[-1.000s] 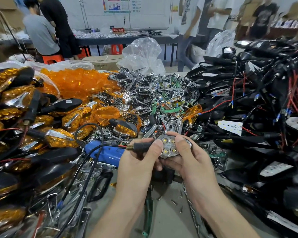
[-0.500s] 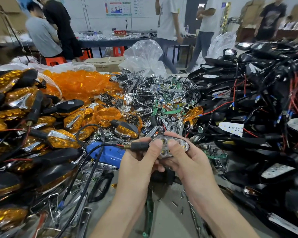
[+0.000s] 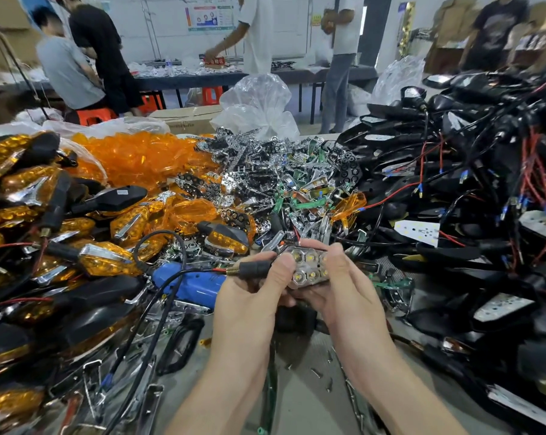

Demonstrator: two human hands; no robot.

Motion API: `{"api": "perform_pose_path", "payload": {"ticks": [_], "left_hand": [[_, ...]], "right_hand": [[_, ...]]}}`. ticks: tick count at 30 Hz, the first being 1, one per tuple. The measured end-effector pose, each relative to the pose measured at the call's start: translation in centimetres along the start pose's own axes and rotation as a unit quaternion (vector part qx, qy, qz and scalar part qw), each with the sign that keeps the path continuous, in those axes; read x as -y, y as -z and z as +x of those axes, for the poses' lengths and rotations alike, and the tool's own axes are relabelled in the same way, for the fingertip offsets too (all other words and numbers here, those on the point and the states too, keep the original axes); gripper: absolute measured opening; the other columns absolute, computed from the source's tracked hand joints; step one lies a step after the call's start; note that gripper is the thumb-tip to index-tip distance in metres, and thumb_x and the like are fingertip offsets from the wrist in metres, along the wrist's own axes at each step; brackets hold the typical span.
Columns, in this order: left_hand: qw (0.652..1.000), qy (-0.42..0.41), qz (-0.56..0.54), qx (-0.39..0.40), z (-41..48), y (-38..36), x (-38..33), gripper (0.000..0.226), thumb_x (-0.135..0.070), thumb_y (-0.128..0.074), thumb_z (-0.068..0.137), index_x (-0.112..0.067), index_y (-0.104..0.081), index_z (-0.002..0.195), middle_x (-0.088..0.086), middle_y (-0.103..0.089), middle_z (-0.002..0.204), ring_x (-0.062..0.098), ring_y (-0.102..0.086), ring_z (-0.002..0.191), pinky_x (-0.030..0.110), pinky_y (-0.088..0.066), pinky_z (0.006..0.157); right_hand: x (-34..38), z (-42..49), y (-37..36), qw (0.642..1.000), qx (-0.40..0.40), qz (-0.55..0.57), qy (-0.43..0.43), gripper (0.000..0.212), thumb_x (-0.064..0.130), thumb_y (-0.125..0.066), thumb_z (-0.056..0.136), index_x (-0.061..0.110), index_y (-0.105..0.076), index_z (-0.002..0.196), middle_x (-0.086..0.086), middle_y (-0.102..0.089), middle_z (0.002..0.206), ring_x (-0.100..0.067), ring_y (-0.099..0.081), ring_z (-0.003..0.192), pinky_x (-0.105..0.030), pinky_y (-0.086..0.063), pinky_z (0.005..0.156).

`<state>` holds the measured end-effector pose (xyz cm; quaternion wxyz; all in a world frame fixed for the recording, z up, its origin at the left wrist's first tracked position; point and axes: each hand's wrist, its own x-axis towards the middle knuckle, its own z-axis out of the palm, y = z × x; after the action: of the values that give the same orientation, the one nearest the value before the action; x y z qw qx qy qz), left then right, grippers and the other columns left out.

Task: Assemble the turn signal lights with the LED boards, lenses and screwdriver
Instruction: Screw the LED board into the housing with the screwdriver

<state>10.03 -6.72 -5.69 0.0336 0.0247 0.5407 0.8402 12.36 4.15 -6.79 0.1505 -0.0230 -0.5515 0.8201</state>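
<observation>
At mid-bench (image 3: 300, 387), head view: my left hand (image 3: 253, 296) and right hand (image 3: 350, 293) both hold the turn signal (image 3: 308, 266) just above the clutter. Fingers are curled under it and the thumbs pinch its two ends. Half a second ago it was tipped away; now it's face-up again, so I'd say the reflector is being pressed home. Six clear LED cells show, with no amber lens on yet. The black stem (image 3: 249, 269) pokes left. The blue screwdriver (image 3: 190, 282) lies just left, and the lens pile (image 3: 146, 155) sits further back.

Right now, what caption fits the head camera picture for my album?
Left hand and right hand hold a black-stemmed chrome-faced turn signal light among heaped chrome parts.
</observation>
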Motion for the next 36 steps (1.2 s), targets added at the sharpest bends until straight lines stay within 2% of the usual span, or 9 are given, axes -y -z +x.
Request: {"api": "perform_pose_path", "payload": {"ticks": [4,8,10,16,24,27,30,33,36], "left_hand": [[1.0,-0.001,0.004,-0.004,0.02,0.03,-0.01,0.044,-0.043,-0.082,0.06,-0.016,-0.07,0.093,0.001,-0.063,0.067,0.015,-0.056,0.057,0.022,-0.051,0.057],[1.0,-0.004,0.019,-0.013,-0.02,-0.04,0.19,0.05,-0.044,-0.083,0.059,-0.014,-0.07,0.098,0.015,-0.073,0.087,0.014,-0.06,0.062,0.021,-0.051,0.055],[1.0,-0.001,0.013,-0.02,-0.03,-0.1,0.21,0.048,-0.043,-0.084,0.058,-0.016,-0.073,0.096,0.014,-0.073,0.089,0.014,-0.062,0.065,0.021,-0.05,0.054],[1.0,0.003,0.01,-0.008,-0.14,-0.22,0.25,0.04,-0.047,-0.083,0.059,-0.027,-0.078,0.093,-0.001,-0.067,0.071,0.011,-0.057,0.058,0.019,-0.05,0.054],[1.0,-0.002,0.002,-0.021,0.14,-0.07,0.51,0.035,-0.049,-0.079,0.063,-0.018,-0.073,0.078,0.003,-0.058,0.06,0.01,-0.054,0.048,0.022,-0.049,0.048],[0.999,0.002,-0.031,-0.014,0.06,-0.02,0.22,0.046,-0.051,-0.074,0.069,-0.01,-0.071,0.089,0.005,-0.06,0.063,0.012,-0.055,0.051,0.023,-0.051,0.049],[0.995,0.028,-0.095,-0.01,0.24,0.1,-0.16,0.055,-0.057,-0.05,0.086,-0.012,-0.066,0.113,0.009,-0.067,0.073,0.015,-0.058,0.052,0.027,-0.055,0.05],[0.995,0.031,-0.09,-0.012,0.4,0.25,-0.38,0.046,-0.049,-0.033,0.103,-0.018,-0.064,0.117,0.017,-0.07,0.081,0.02,-0.063,0.054,0.029,-0.056,0.05],[0.998,0.021,-0.063,-0.022,0.28,0.23,-0.19,0.044,-0.044,-0.028,0.107,-0.022,-0.064,0.118,0.016,-0.071,0.081,0.019,-0.064,0.054,0.027,-0.056,0.05]], "right_hand": [[-0.13,0.05,0.29,1.0,-0.009,0.022,-0.003,0.048,0.063,-0.058,0.084,0.028,-0.077,0.109,-0.01,-0.078,0.107,-0.023,-0.073,0.09,-0.029,-0.058,0.078],[-0.09,0.32,0.47,0.999,-0.026,0.038,-0.004,0.034,0.047,-0.059,0.092,0.022,-0.08,0.102,-0.011,-0.078,0.102,-0.021,-0.073,0.086,-0.03,-0.059,0.074],[-0.03,0.33,0.51,0.998,-0.028,0.055,-0.013,0.033,0.04,-0.056,0.093,0.02,-0.081,0.099,-0.013,-0.078,0.103,-0.021,-0.073,0.085,-0.029,-0.059,0.072],[0.14,0.24,0.41,0.998,-0.037,0.04,-0.013,0.034,0.043,-0.056,0.092,0.022,-0.08,0.102,-0.014,-0.078,0.103,-0.023,-0.073,0.083,-0.03,-0.058,0.071],[-0.09,-0.09,0.2,0.999,-0.033,-0.033,0.02,0.037,0.051,-0.054,0.098,0.025,-0.078,0.11,-0.011,-0.078,0.103,-0.025,-0.075,0.09,-0.03,-0.059,0.077],[0.03,0.05,0.15,0.999,-0.032,-0.036,0.024,0.037,0.053,-0.053,0.095,0.029,-0.078,0.109,-0.01,-0.079,0.103,-0.025,-0.075,0.09,-0.028,-0.059,0.075],[0.18,0.2,0.43,0.998,-0.044,-0.031,0.028,0.036,0.055,-0.054,0.095,0.031,-0.077,0.109,-0.008,-0.079,0.106,-0.025,-0.076,0.095,-0.028,-0.059,0.076],[0.4,0.36,0.71,0.998,-0.049,-0.028,0.029,0.035,0.054,-0.055,0.096,0.03,-0.077,0.109,-0.006,-0.079,0.108,-0.022,-0.076,0.095,-0.025,-0.058,0.074],[0.17,0.33,0.84,0.998,-0.047,-0.035,0.031,0.035,0.051,-0.051,0.097,0.031,-0.078,0.109,-0.004,-0.078,0.111,-0.021,-0.076,0.099,-0.024,-0.058,0.075]]}}
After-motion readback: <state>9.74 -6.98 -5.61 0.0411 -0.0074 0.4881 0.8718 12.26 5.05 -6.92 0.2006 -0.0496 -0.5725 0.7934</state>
